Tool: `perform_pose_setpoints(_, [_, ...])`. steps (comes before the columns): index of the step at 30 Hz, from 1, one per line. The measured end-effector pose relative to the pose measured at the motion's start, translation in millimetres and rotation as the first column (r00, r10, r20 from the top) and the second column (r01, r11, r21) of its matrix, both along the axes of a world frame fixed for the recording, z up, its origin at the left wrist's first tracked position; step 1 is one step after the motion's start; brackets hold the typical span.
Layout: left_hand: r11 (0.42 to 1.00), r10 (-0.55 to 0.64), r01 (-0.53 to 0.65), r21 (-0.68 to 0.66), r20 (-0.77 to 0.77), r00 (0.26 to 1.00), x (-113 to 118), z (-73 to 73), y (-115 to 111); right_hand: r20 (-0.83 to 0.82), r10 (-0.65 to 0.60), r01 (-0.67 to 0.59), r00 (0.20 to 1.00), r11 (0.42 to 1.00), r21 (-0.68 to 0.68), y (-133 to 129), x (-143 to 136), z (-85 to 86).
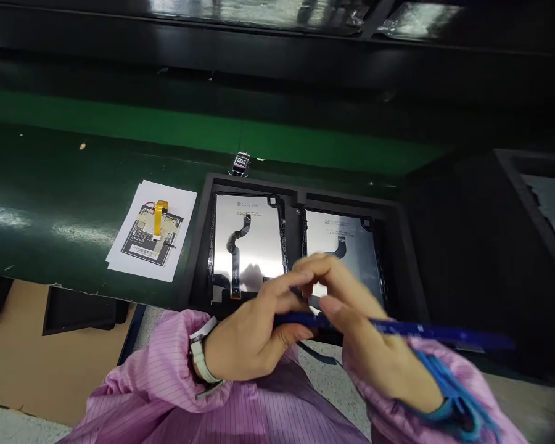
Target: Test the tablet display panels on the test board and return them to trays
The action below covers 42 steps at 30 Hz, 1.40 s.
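Observation:
In front of my chest, my left hand (254,339) is closed with its thumb and fingers about the left end of a long, thin blue stick-like object (425,333). My right hand (374,345) grips the same blue object farther right, and its far end sticks out past my wrist, blurred. The fingertips of both hands meet above it. Under them, a black foam tray (198,246) holds two display panels, a left panel (268,240) and a right panel (317,228), each with a dark flex cable. My fingers cover the lower part of the right panel.
Left of the tray, a circuit board assembly (152,231) with a yellow flex cable lies on white paper (178,240). A small metal-edged object (241,163) sits behind the tray. At right is another frame (520,169). Below left stands a black tray (81,308).

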<state>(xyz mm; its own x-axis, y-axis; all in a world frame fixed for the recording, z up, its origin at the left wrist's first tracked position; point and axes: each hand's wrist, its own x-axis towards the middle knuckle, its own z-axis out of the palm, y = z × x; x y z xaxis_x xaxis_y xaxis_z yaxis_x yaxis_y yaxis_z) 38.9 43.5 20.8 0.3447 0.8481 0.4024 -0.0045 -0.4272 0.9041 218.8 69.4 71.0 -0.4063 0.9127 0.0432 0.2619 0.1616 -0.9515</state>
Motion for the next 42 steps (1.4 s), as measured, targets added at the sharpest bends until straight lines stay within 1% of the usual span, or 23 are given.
perform_pose_setpoints(2, [0.971,0.234,-0.221,0.093,-0.168,0.958,-18,-2.2,5,-0.048,-0.138,0.143,0.989,0.982,0.127,39,-2,11.9])
perform_pose_setpoints(4, [0.926,0.376,-0.336,0.170,-0.388,0.841,-39,-9.5,6,0.040,-0.315,0.297,0.948,0.925,0.237,91,-4,13.3])
perform_pose_setpoints(5, [0.924,0.381,-0.336,0.182,-0.495,0.781,-49,-14.7,5,0.194,-0.367,0.300,0.910,0.905,0.303,119,-5,8.7])
perform_pose_setpoints(6, [0.932,0.358,-0.313,0.182,-0.589,0.725,-58,-20.6,2,0.269,-0.380,0.291,0.885,0.902,0.318,147,-5,0.8])
perform_pose_setpoints(9, [0.950,0.310,-0.210,0.229,-0.757,0.575,-73,-38.5,-10,0.461,-0.331,0.229,0.823,0.937,0.265,215,-7,-35.7])
perform_pose_setpoints(12, [0.932,0.363,-0.170,0.320,-0.817,0.449,-77,-51.7,-21,0.623,-0.242,0.094,0.744,0.961,0.261,246,-8,-70.6])
perform_pose_setpoints(14, [0.914,0.405,-0.181,0.362,-0.827,0.391,-76,-57.3,-26,0.667,-0.209,0.019,0.715,0.960,0.280,242,-4,-83.1])
perform_pose_setpoints(17, [0.878,0.478,-0.224,0.423,-0.805,0.351,-75,-62.8,-31,0.672,-0.214,-0.027,0.709,0.944,0.329,207,18,-85.8])
perform_pose_setpoints(19, [0.854,0.518,-0.266,0.447,-0.780,0.351,-76,-65.4,-32,0.691,-0.223,-0.036,0.688,0.940,0.340,164,45,-83.3])
perform_pose_setpoints(21, [0.838,0.541,-0.307,0.451,-0.758,0.363,-77,-67.8,-31,0.768,-0.210,-0.097,0.605,0.938,0.334,112,76,-83.1])
perform_pose_setpoints(23, [0.830,0.551,-0.338,0.443,-0.743,0.379,-81,-69.8,-29,0.815,-0.158,-0.143,0.557,0.949,0.281,56,104,-88.4])
perform_pose_setpoints(24, [0.829,0.552,-0.350,0.436,-0.740,0.385,-83,-70.6,-27,0.818,-0.186,-0.121,0.545,0.947,0.297,30,114,-93.2])
perform_pose_setpoints(27, [0.830,0.548,-0.361,0.424,-0.738,0.394,-91,-69.0,-20,0.830,-0.187,-0.070,0.526,0.963,0.262,-30,126,-112.2])
perform_pose_setpoints(29, [0.853,0.516,-0.336,0.399,-0.742,0.428,-99,-62.0,-16,0.822,-0.191,-0.034,0.537,0.968,0.248,-49,123,-122.1])
perform_pose_setpoints(32, [0.923,0.382,-0.274,0.269,-0.722,0.577,-119,-43.4,-13,0.793,-0.270,0.040,0.546,0.954,0.298,-56,111,-118.6])
perform_pose_setpoints(33, [0.924,0.379,-0.287,0.251,-0.691,0.616,-129,-36.9,-11,0.779,-0.300,0.061,0.551,0.945,0.321,-54,106,-111.2])
perform_pose_setpoints(34, [0.902,0.429,-0.331,0.277,-0.652,0.625,-139,-31.5,-7,0.762,-0.316,0.069,0.565,0.939,0.338,-50,102,-101.1])
perform_pose_setpoints(35, [0.857,0.514,-0.392,0.335,-0.616,0.597,-150,-27.6,-2,0.744,-0.315,0.059,0.589,0.935,0.349,-45,96,-89.1])
perform_pose_setpoints(37, [0.712,0.699,-0.493,0.500,-0.571,0.430,-174,-25.1,14,0.705,-0.244,-0.026,0.666,0.937,0.349,-27,81,-63.1])
perform_pose_setpoints(38, [0.701,0.704,-0.481,0.527,-0.619,0.348,-186,-26.1,25,0.683,-0.177,-0.097,0.709,0.935,0.342,-14,70,-51.3])
perform_pose_setpoints(39, [0.733,0.662,-0.455,0.505,-0.684,0.307,-196,-28.1,37,0.666,-0.116,-0.149,0.737,0.933,0.328,1,56,-41.8])
perform_pose_setpoints(40, [0.766,0.619,-0.429,0.478,-0.729,0.293,-205,-30.5,49,0.655,-0.052,-0.194,0.754,0.935,0.298,18,40,-35.2])
perform_pose_setpoints(42, [0.810,0.565,-0.385,0.443,-0.766,0.306,-217,-34.8,73,0.638,0.070,-0.254,0.767,0.946,0.201,56,2,-32.0])
